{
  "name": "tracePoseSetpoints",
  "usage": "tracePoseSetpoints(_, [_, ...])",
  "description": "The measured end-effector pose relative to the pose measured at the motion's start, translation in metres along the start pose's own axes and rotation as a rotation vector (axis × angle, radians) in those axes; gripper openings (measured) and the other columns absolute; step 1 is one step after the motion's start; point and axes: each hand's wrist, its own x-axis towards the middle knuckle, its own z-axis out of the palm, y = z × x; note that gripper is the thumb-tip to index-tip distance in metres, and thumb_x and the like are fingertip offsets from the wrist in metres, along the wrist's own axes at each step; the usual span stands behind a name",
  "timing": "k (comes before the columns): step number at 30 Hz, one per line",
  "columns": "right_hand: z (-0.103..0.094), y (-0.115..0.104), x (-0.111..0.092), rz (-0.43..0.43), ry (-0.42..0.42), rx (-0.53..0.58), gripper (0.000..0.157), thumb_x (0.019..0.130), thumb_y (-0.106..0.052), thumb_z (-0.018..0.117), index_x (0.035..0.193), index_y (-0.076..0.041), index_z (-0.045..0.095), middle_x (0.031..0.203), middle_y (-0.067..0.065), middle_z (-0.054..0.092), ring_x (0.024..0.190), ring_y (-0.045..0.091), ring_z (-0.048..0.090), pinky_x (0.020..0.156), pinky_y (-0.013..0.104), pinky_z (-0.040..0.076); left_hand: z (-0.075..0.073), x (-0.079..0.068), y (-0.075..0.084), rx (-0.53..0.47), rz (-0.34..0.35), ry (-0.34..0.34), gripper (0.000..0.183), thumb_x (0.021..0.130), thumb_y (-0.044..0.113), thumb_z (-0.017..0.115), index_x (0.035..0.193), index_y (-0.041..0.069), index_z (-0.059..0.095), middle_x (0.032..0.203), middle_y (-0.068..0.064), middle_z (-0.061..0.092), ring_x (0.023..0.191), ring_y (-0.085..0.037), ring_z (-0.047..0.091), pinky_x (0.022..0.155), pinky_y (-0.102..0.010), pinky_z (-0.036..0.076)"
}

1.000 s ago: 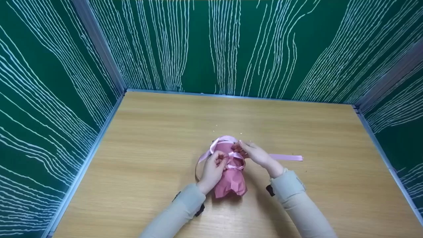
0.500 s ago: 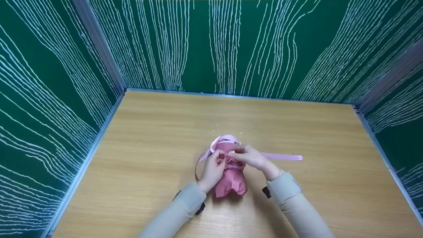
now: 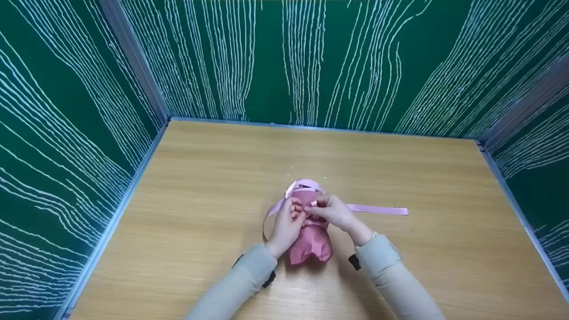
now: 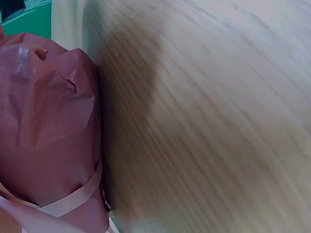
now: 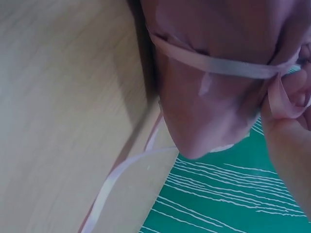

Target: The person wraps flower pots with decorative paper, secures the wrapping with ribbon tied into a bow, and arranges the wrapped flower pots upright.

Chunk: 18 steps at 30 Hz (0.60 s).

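A pink paper-wrapped bundle [image 3: 311,244] lies on the table, its crumpled end toward me. Pink satin ribbon [image 5: 209,63] circles it in a band. Over the bundle, my left hand [image 3: 288,226] pinches the ribbon at the band with thumb and curled fingers. Facing it, my right hand [image 3: 338,214] pinches ribbon too, and a short shiny bit shows at its fingertips. The knot area is hidden by the fingers. In the right wrist view a small ribbon loop [image 5: 282,104] hangs by a hand. The left wrist view shows the wrapper's folded paper [image 4: 48,111] and the band.
One ribbon tail [image 3: 378,209] stretches right across the wooden table [image 3: 200,178]. Another length of ribbon [image 3: 273,209] curves along the bundle's left side. Small white scraps lie beyond the bundle. Green walls [image 3: 266,66] with white wavy lines enclose the table.
My right hand has come in leftward from the bundle's right side, its fingers closing on the ribbon near the left hand. The left hand has stayed nearly in place.
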Motion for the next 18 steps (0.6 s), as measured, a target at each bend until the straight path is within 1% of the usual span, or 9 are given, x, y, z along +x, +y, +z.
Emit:
tracePoseSetpoints(2, [0.001, 0.001, 0.0, 0.007, 0.017, 0.024, 0.023, 0.087, -0.009, 0.065, 0.089, 0.014, 0.062, 0.065, -0.009, 0.056, 0.058, 0.002, 0.05, 0.055, 0.015, 0.043, 0.001, 0.003, -0.009, -0.008, 0.003, 0.002, 0.02, 0.089, -0.01, 0.052, 0.108, -0.01, 0.047, 0.085, -0.014, 0.058, 0.067, -0.01, 0.052, 0.057, -0.016, 0.048])
tracePoseSetpoints(5, [0.002, 0.003, -0.001, 0.025, 0.034, 0.06, 0.018, 0.086, -0.005, 0.063, 0.086, 0.013, 0.062, 0.063, -0.01, 0.056, 0.056, 0.001, 0.05, 0.053, 0.014, 0.043, 0.001, 0.006, -0.022, -0.009, 0.0, -0.007, 0.023, 0.09, -0.007, 0.054, 0.112, -0.01, 0.049, 0.087, -0.012, 0.057, 0.065, -0.007, 0.052, 0.056, -0.015, 0.048])
tracePoseSetpoints(9, [0.003, 0.005, -0.002, 0.032, 0.042, 0.11, 0.007, 0.085, 0.001, 0.061, 0.083, 0.006, 0.066, 0.062, -0.011, 0.06, 0.056, 0.0, 0.053, 0.055, 0.014, 0.046, -0.004, 0.006, -0.026, -0.017, -0.01, -0.034, 0.023, 0.092, -0.001, 0.055, 0.114, -0.008, 0.053, 0.089, -0.009, 0.055, 0.064, -0.005, 0.053, 0.058, -0.016, 0.049])
tracePoseSetpoints(11, [0.004, 0.004, -0.002, 0.029, 0.041, 0.126, 0.007, 0.085, 0.002, 0.06, 0.081, 0.002, 0.067, 0.062, -0.012, 0.061, 0.057, 0.0, 0.054, 0.056, 0.014, 0.047, -0.007, 0.005, -0.026, -0.003, -0.013, -0.039, 0.022, 0.094, 0.002, 0.053, 0.115, -0.007, 0.054, 0.091, -0.01, 0.056, 0.064, -0.005, 0.054, 0.058, -0.017, 0.051])
tracePoseSetpoints(13, [0.005, 0.004, -0.002, 0.03, 0.043, 0.136, 0.008, 0.085, 0.002, 0.061, 0.081, -0.001, 0.067, 0.063, -0.012, 0.061, 0.058, 0.0, 0.055, 0.057, 0.014, 0.048, -0.011, 0.004, -0.024, 0.051, -0.009, -0.032, 0.023, 0.096, 0.007, 0.051, 0.116, -0.004, 0.056, 0.091, -0.011, 0.06, 0.064, -0.004, 0.055, 0.059, -0.019, 0.052])
tracePoseSetpoints(14, [0.006, 0.003, -0.002, 0.034, 0.043, 0.136, 0.008, 0.085, 0.001, 0.061, 0.081, -0.002, 0.067, 0.063, -0.012, 0.061, 0.058, 0.0, 0.055, 0.057, 0.014, 0.048, -0.013, 0.004, -0.024, 0.099, -0.004, -0.02, 0.023, 0.097, 0.01, 0.05, 0.116, -0.002, 0.057, 0.091, -0.009, 0.061, 0.066, -0.003, 0.055, 0.061, -0.019, 0.051])
tracePoseSetpoints(16, [0.007, 0.002, -0.002, 0.039, 0.046, 0.127, 0.008, 0.085, 0.0, 0.062, 0.08, -0.003, 0.067, 0.063, -0.012, 0.06, 0.058, 0.0, 0.054, 0.057, 0.014, 0.047, -0.018, 0.004, -0.023, 0.214, 0.004, 0.004, 0.025, 0.099, 0.017, 0.048, 0.117, 0.005, 0.06, 0.085, -0.005, 0.063, 0.064, -0.001, 0.053, 0.062, -0.019, 0.049])
tracePoseSetpoints(17, [0.007, 0.001, -0.002, 0.039, 0.047, 0.118, 0.008, 0.085, -0.001, 0.063, 0.079, -0.003, 0.067, 0.063, -0.012, 0.059, 0.058, 0.0, 0.054, 0.056, 0.014, 0.047, -0.02, 0.004, -0.022, 0.261, 0.011, 0.014, 0.025, 0.099, 0.019, 0.048, 0.116, 0.007, 0.061, 0.083, -0.004, 0.063, 0.064, -0.002, 0.052, 0.062, -0.019, 0.047])
tracePoseSetpoints(18, [0.008, 0.001, -0.001, 0.039, 0.047, 0.109, 0.008, 0.086, -0.002, 0.063, 0.079, -0.003, 0.067, 0.062, -0.012, 0.058, 0.057, 0.0, 0.053, 0.055, 0.014, 0.046, -0.022, 0.005, -0.022, 0.286, 0.018, 0.021, 0.025, 0.099, 0.02, 0.048, 0.116, 0.009, 0.062, 0.082, -0.003, 0.063, 0.065, -0.003, 0.052, 0.062, -0.02, 0.047])
